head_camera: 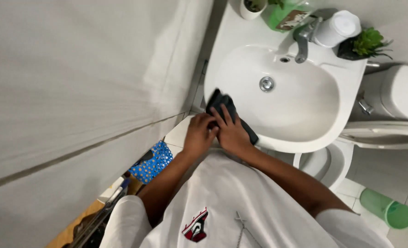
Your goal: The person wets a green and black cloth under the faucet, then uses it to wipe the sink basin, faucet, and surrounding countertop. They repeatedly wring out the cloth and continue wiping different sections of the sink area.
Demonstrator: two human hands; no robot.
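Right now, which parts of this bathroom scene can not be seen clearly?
- Dark cloth on the white sink's rim, head view: mostly covered by left hand and right hand.
- Green bottle: top cut by frame edge.
- White toilet: partly hidden by the sink.

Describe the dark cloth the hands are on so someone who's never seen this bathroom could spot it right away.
Find the white basin under the metal tap. On its front-left rim both hands, left hand and right hand, press a crumpled dark cloth. It is the only dark, soft thing on the basin; the rest there is white, metal or green.
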